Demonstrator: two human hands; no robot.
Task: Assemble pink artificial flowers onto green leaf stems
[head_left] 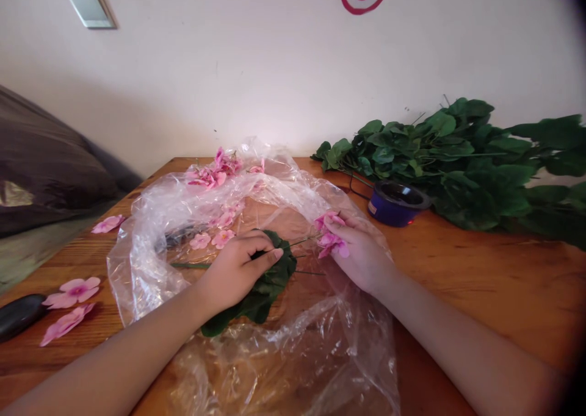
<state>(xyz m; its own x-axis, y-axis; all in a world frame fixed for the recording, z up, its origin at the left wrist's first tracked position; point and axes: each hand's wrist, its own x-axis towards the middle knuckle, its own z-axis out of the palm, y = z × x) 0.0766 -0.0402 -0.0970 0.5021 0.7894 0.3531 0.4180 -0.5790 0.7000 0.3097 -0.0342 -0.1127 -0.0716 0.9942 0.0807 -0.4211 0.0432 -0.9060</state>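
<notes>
My left hand (242,263) is closed over a stem with dark green artificial leaves (270,288), thumb and fingers pinched near its top. Pink artificial flowers (330,240) are held in my right hand (361,251), with thin stems reaching left from them toward the leaves. Both hands are over a crumpled clear plastic bag (151,239) spread on the wooden table. Loose pink blossoms (223,239) lie on the bag just beyond my left hand. At its far side sits a cluster of pink flowers (215,171).
A blue melting pot (397,204) with a dark bowl and a small red light stands right of the bag. Behind it, a big heap of green leaf stems (476,160) covers the back right. Pink petals (75,291) and a black oval object (21,316) lie at left on the table (458,269).
</notes>
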